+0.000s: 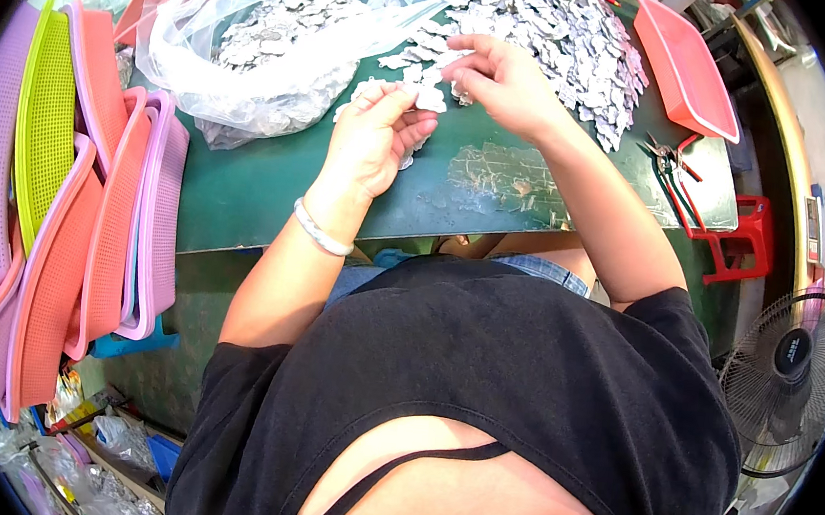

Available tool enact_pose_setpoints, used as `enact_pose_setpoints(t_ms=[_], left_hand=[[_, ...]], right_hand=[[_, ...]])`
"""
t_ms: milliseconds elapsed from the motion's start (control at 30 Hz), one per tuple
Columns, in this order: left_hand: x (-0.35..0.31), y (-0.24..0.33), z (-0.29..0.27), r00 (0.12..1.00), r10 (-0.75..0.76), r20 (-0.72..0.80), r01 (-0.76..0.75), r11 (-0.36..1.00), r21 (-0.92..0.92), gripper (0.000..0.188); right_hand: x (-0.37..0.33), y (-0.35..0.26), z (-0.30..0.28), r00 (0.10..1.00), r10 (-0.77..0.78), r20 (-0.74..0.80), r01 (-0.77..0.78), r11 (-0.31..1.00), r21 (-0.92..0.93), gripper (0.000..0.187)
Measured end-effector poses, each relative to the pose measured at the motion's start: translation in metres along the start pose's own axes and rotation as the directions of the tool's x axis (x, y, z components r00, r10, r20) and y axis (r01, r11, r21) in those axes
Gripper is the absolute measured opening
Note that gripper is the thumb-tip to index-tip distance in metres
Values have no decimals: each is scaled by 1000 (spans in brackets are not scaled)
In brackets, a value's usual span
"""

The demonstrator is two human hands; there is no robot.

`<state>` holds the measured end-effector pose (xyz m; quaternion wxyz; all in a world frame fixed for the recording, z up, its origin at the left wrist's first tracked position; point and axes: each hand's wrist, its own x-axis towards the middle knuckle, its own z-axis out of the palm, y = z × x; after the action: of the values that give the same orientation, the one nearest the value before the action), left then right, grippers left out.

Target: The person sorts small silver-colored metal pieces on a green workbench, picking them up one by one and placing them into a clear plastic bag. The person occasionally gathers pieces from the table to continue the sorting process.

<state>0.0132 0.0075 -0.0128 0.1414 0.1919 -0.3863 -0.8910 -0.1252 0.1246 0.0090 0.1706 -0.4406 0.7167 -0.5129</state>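
Green table (241, 203), left hand (368, 146) pinching, right hand (514, 85) curled

My shirt (482, 362) is solid black; my bracelet (322, 231) is white. The tabletop (241, 198) is green. Flat pieces (549, 44): silver-grey. Tray (689, 71): coral pink. Baskets (58, 295): purple, lime green and coral, with a perforated pattern.

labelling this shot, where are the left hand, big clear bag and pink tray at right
Left hand (372, 134): head view, middle of the hand
Big clear bag (274, 100): head view, front wall
Pink tray (682, 70): head view, bare inside floor
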Motion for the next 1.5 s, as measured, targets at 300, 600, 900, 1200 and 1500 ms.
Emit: enact_pose_setpoints(t_ms=[300, 600, 900, 1200, 1500], left_hand=[[-2, -4, -10, 992, -117, 55, 117, 993, -13, 14], [-11, -5, 1, 997, -17, 72, 2, 979, 202, 28], [-9, -5, -2, 999, -34, 0, 33, 963, 266, 23], [-1, -12, 5, 994, -81, 74, 68, 983, 172, 8], [-5, -4, 5, 993, -122, -7, 122, 992, 44, 5]], right_hand=[[-6, 16, 13, 964, -250, 93, 226, 584, -780, 47], [-7, 20, 6, 974, -222, 36, 192, 735, -650, 42], [-8, 8, -14, 976, 213, 42, -215, 975, 60, 41], [-16, -9, -5, 963, 207, 169, -250, 924, 289, 42], [-19, -6, -13, 970, 194, 146, -233, 913, 336, 38]])
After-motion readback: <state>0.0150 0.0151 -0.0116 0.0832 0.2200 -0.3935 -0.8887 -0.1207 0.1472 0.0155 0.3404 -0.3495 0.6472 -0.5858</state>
